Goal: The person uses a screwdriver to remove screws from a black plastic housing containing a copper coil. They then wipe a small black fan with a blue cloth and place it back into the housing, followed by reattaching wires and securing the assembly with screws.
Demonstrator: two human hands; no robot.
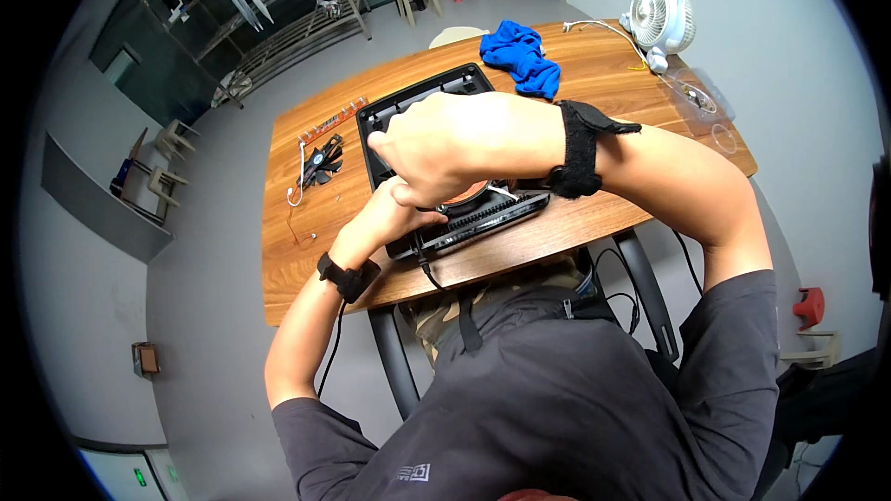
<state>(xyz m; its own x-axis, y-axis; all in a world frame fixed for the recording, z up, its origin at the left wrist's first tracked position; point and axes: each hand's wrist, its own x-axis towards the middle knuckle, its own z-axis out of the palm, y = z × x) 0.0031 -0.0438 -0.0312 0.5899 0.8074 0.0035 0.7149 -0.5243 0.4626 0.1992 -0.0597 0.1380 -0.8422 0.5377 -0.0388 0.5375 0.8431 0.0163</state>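
An opened black appliance housing (426, 85), which looks like an induction cooker, lies on the table in front of me. A copper-coloured coil (469, 193) shows inside, partly under my right arm. My left hand (385, 215) is at the housing's near left part, its thumb and fingers bent inward by the near wall. Over it reaches my right hand (432, 144), back up and fingers curled, its thumb close to the left hand. Whatever the fingertips hold is hidden. A black cable (425, 264) leaves the housing's near edge.
Left of the housing lie a black fan (323, 160) and an orange-brown strip of parts (334, 119). A blue cloth (522, 57) sits at the back. A white desk fan (661, 14) and a clear plastic tray (698, 97) stand at the right end of the wooden table (594, 70).
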